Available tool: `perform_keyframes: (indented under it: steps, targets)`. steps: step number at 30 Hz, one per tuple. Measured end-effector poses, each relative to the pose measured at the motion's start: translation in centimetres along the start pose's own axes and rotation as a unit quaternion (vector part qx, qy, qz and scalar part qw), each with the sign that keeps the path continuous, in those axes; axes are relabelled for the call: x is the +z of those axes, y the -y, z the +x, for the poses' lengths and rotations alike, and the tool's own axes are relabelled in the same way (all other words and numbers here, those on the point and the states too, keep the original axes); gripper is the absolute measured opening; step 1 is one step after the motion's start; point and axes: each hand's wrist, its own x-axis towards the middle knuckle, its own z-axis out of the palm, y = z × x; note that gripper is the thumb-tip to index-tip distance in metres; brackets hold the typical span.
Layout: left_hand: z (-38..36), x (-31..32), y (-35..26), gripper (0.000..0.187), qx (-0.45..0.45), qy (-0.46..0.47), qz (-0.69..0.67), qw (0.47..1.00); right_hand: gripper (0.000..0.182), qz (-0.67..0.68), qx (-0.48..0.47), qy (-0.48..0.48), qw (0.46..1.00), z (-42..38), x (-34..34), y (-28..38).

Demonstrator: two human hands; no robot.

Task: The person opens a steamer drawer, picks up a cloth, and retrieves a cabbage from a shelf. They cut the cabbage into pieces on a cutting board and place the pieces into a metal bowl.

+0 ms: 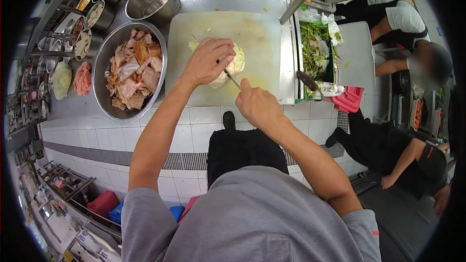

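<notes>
A pale green cabbage (238,61) lies on the white cutting board (194,24), partly covered by my left hand. A knife (233,80) runs diagonally across it, its tip showing beyond my left wrist. My right hand (260,105) is closed around the knife's handle, close to the board's front edge. My left hand (211,60) bends its fingers over the cabbage and the blade, pressing from above; what lies exactly under the fingertips is hidden. Cut cabbage shows on both sides of the blade.
A large steel bowl (98,63) of raw meat pieces stands left of the board, a deep steel pot (150,2) behind it. On the right sits a bin of green scraps (313,39) beside a brown knife handle (307,80). Two people (398,19) work at the right.
</notes>
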Motion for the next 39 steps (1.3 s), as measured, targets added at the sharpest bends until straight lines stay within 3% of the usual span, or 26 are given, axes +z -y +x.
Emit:
perform_keyframes:
  steps: [5, 8, 11, 16, 25, 27, 33, 37, 39]
  targets:
    - [-1.2, -0.4, 0.0, 0.017, 0.003, -0.003, 0.022, 1.0, 0.019, 0.062, -0.012, -0.018, 0.998, 1.4, 4.2, -0.8]
    - [-1.2, -0.3, -0.4, 0.019, 0.01, 0.013, 0.049, 0.999, 0.02, 0.023, -0.025, -0.029, 0.999, 1.2, 2.3, -0.8]
    - [-1.4, -0.2, -0.1, 0.021, -0.005, 0.024, 0.044, 0.999, 0.02, 0.021, -0.003, 0.023, 1.0, 0.3, 1.9, -0.4]
    - [-1.7, -0.6, 0.1, 0.023, -0.006, 0.018, 0.037, 0.999, 0.01, 0.025, -0.013, -0.015, 0.999, 2.9, 6.2, -1.3]
    - [-2.2, -0.5, -0.5, 0.026, -0.013, 0.049, 0.047, 0.998, 0.011, -0.017, -0.006, -0.024, 1.0, -1.2, 6.0, -2.4]
    - [-1.5, -0.6, -0.5, 0.029, -0.016, 0.046, 0.079, 0.996, 0.016, 0.005, 0.007, -0.008, 1.0, -5.8, 5.9, -4.5]
    - [-0.8, -0.4, -0.8, 0.037, -0.027, 0.055, 0.121, 0.991, 0.021, -0.038, 0.097, 0.103, 0.989, -18.4, -4.7, -7.4]
    - [-0.7, -0.1, -1.2, 0.041, -0.028, 0.041, 0.157, 0.986, 0.02, 0.061, 0.223, 0.006, 0.973, -18.4, -12.9, -9.3]
    - [-0.8, -0.1, -1.5, 0.042, -0.049, 0.035, 0.196, 0.979, 0.021, 0.012, 0.168, -0.048, 0.985, -15.2, -14.4, -11.4]
